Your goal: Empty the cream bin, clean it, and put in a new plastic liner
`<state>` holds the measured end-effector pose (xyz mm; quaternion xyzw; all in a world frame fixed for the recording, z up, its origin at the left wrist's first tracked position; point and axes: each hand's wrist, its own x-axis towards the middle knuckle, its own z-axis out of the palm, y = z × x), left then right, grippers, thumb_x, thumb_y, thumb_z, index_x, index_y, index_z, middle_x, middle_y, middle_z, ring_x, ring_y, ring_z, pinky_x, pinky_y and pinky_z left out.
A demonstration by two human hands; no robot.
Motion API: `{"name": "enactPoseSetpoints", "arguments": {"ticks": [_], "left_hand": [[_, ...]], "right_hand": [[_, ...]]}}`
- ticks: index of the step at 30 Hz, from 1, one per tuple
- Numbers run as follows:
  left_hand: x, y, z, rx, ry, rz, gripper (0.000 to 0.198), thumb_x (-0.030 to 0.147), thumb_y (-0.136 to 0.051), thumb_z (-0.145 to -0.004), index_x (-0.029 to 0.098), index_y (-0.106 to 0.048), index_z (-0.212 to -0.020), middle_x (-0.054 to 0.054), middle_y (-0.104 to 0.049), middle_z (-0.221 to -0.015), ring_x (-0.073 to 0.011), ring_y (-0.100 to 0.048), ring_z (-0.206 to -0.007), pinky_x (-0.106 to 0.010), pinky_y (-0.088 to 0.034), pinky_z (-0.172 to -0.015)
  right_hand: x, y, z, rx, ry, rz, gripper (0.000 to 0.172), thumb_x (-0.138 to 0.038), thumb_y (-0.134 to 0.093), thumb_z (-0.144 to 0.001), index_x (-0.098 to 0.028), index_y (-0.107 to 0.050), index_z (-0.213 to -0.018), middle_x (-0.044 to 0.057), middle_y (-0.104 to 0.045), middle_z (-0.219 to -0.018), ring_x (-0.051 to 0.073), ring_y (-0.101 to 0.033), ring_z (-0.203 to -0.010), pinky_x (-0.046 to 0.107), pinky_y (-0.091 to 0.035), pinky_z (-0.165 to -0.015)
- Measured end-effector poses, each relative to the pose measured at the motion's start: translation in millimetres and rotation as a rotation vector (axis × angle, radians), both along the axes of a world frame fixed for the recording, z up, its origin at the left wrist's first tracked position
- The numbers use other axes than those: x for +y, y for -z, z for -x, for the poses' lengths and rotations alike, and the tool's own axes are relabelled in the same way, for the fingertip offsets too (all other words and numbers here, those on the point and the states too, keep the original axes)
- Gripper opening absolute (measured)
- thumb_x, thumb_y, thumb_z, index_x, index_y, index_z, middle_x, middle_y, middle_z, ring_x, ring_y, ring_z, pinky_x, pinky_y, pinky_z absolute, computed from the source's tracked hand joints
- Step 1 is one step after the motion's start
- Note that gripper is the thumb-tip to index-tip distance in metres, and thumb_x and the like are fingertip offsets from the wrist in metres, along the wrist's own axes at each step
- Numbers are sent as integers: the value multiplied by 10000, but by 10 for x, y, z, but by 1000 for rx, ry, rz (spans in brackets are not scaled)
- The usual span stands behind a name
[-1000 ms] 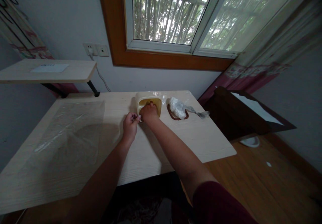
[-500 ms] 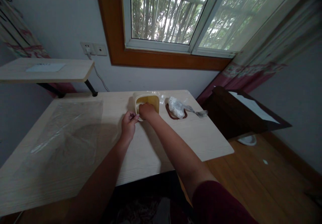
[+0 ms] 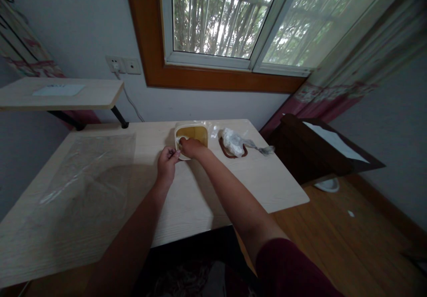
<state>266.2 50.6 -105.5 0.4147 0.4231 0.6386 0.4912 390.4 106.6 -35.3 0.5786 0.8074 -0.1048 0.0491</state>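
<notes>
A small rectangular tub [image 3: 202, 129] with a pale rim and yellowish inside stands tilted toward me near the back of the table. My left hand [image 3: 167, 163] pinches its near left corner between thumb and fingers. Inside the tub, at the left wall, is my right hand [image 3: 192, 148], its fingers bent together. A bit of something whitish shows by those fingertips, too small to name. To the right, a knotted white plastic bag [image 3: 232, 142] with unseen contents lies on a reddish-brown ring-shaped thing [image 3: 230, 155].
A clear plastic sheet [image 3: 100, 168] lies flat on the left of the wooden table [image 3: 240, 190]. A raised shelf [image 3: 100, 94] stands at the back left. Beyond the table's right edge is a dark brown piece of furniture [image 3: 300, 154] with paper on top.
The tub has shifted slightly left, along with both hands. More of its yellowish inside shows, and my right hand's fingers now press nearer its left wall.
</notes>
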Motion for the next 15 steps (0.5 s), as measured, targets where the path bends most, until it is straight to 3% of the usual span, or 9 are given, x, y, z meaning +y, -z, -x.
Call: {"name": "enactPoseSetpoints", "arguments": {"ticks": [15], "left_hand": [[-3, -72, 36, -75, 16, 24, 359, 375, -831, -641, 188, -553, -770, 46, -530, -689, -106, -525, -612, -230, -516, -571]], "right_hand": [[-13, 120, -25, 228, -47, 15, 499, -330, -578, -978, -124, -459, -1416, 205, -684, -1320, 288, -689, -1153, 307, -512, -856]]}}
